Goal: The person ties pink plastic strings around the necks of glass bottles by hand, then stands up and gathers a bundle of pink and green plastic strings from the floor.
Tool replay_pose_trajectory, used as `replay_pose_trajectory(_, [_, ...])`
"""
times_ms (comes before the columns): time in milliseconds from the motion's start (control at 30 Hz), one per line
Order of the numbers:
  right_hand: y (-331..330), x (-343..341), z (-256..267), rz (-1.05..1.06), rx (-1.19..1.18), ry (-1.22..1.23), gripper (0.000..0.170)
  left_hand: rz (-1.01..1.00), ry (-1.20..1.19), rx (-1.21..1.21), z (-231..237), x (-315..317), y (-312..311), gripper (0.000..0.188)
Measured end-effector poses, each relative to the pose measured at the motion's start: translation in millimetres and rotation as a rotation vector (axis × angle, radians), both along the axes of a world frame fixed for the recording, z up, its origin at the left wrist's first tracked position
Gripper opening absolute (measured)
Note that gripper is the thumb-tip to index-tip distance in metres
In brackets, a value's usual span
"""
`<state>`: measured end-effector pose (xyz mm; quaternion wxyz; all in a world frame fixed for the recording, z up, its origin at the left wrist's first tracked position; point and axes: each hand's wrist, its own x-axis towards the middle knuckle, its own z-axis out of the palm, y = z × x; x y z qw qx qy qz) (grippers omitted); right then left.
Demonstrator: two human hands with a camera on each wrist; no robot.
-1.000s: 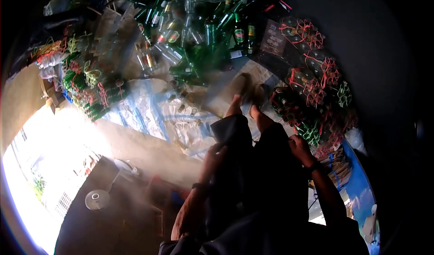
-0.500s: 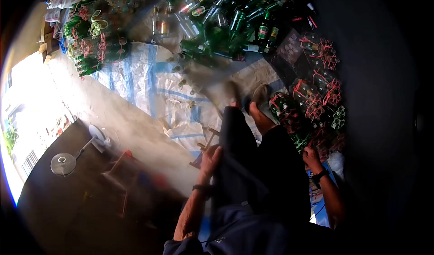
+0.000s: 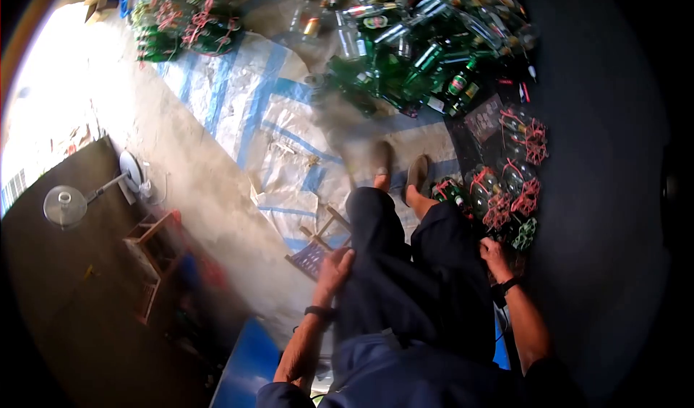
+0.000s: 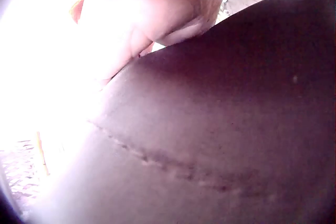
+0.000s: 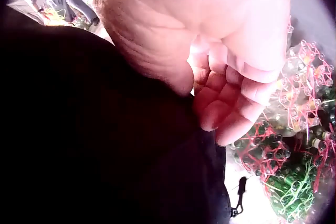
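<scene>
My left hand [image 3: 334, 270] is at the side of the left leg of the dark trousers [image 3: 376, 285], gripping the cloth, its fingertips hidden. In the left wrist view, the palm [image 4: 152, 8] meets the cloth, which has a stitched seam. On the opposite side, my right hand [image 3: 496, 258] pinches the right trouser leg. Curled fingers [image 5: 226, 95] and thumb meet at the cloth's edge in the right wrist view. Just beyond the left hand stands a small wooden stool [image 3: 311, 256] with a woven seat. Both feet wear brown shoes [image 3: 418, 173].
A heap of loose glass bottles [image 3: 426, 46] lies ahead on the floor. Bottle bundles tied with pink and green string [image 3: 499, 191] stand right, others [image 3: 181, 24] far left. A white-and-blue sheet [image 3: 282, 140] covers the floor. A fan [image 3: 65, 205] and wooden frame [image 3: 155, 256] stand left.
The head view has turned, so the bottle heap shifts right and the stool comes into sight beside my left hand. Both hands stay at the trouser legs.
</scene>
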<state>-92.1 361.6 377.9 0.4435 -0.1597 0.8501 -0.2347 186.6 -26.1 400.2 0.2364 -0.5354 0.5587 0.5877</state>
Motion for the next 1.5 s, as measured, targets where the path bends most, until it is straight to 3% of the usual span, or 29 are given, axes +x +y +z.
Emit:
replay_pose_trajectory(67, [-14.2, -6.1, -0.3, 0.01, -0.012, -0.067, 0.018, 0.063, 0.096, -0.093, 3.8, 7.2, 11.2, 0.042])
replay_pose_trajectory(200, [-25.9, -18.5, -4.6, 0.095, 0.03, -0.188, 0.022, 0.158, -0.04, 0.035, 20.1, 11.5, 28.1, 0.039])
replay_pose_trajectory(300, [-19.7, -31.3, -6.5, -0.008, 0.021, -0.258, 0.02, 0.287, -0.016, 0.025, 19.6, 27.6, 58.4, 0.038])
replay_pose_trajectory(333, [0.2, -35.0, -25.3, 0.105, -0.013, -0.148, 0.015, 0.329, -0.018, 0.025, 21.2, 30.1, 66.9, 0.038])
replay_pose_trajectory(400, [-7.7, -50.0, -8.7, 0.196, 0.019, -0.121, 0.015, 0.378, -0.029, 0.004, 25.0, 37.5, 84.4, 0.037])
replay_pose_trajectory(533, [6.9, -73.3, -3.1, 0.291, 0.114, -0.1, 0.017, 0.546, -0.043, -0.114, 22.2, 46.7, 115.3, 0.035])
replay_pose_trajectory(600, [37.9, -93.6, -19.9, 0.279, 0.358, -0.141, 0.018, 0.649, -0.058, -0.171, 16.6, 54.6, 128.9, 0.033])
replay_pose_trajectory(667, [28.0, -102.1, -6.8, 0.281, 0.389, -0.171, 0.018, 0.736, 0.008, -0.207, 3.7, 68.2, 142.5, 0.034])
replay_pose_trajectory(733, [21.3, -107.9, 2.5, 0.276, 0.422, -0.196, 0.018, 0.693, -0.044, -0.214, 1.4, 78.5, 145.7, 0.033])
replay_pose_trajectory(933, [-68.0, -86.2, 55.6, 0.599, 0.36, -0.004, 0.02, 0.914, -0.014, -0.201, 3.1, 106.2, 143.3, 0.031])
replay_pose_trajectory(1000, [-1.4, -113.5, -13.0, 0.765, 0.223, 0.106, 0.021, 0.96, -0.021, -0.223, -0.3, 116.1, 143.1, 0.03])
replay_pose_trajectory(1067, [14.0, -127.8, -46.0, 0.554, 0.224, -0.013, 0.023, 0.993, -0.025, -0.244, -5.9, 127.7, 142.6, 0.03])
replay_pose_trajectory(1100, [-35.7, -116.5, -12.8, 0.475, 0.41, -0.146, 0.027, 1.058, -0.024, -0.217, -8.9, 133.7, 143.8, 0.03])
replay_pose_trajectory(1133, [-76.1, -98.6, 14.1, 0.496, 0.404, -0.136, 0.027, 1.123, -0.021, -0.189, -12.3, 138.7, 144.6, 0.029])
replay_pose_trajectory(1200, [-127.8, -80.3, 45.1, 0.728, 0.155, -0.103, 0.03, 1.172, 0.001, -0.207, -21.6, 152.2, 148.2, 0.029])
replay_pose_trajectory(1267, [-129.7, -93.5, 20.9, 0.76, 0.216, -0.175, 0.027, 1.213, 0.017, -0.226, -29.4, 161.2, 153.7, 0.029])
replay_pose_trajectory(1333, [-145.9, -94.1, 13.8, 0.715, 0.117, -0.297, 0.024, 1.319, 0.011, -0.219, -34.4, 162.7, 161.4, 0.029])
replay_pose_trajectory(1367, [-104.7, -126.0, -40.2, 0.656, 0.151, -0.256, 0.021, 1.34, 0.011, -0.22, -33.2, 161.7, 164.4, 0.029])
replay_pose_trajectory(1400, [-120.7, -128.8, -35.3, 0.679, 0.153, -0.254, 0.021, 1.31, -0.017, -0.237, -31.6, 160.2, 167.9, 0.03])
replay_pose_trajectory(1467, [-162.6, -129.1, -21.6, 1.026, 0.221, -0.08, 0.022, 1.296, -0.039, -0.26, -24.9, 154.6, 169.5, 0.03])
replay_pose_trajectory(1500, [-177.6, -128.8, -15.6, 1.024, 0.22, -0.069, 0.021, 1.275, -0.073, -0.233, -11.0, 149.8, 169.3, 0.03])
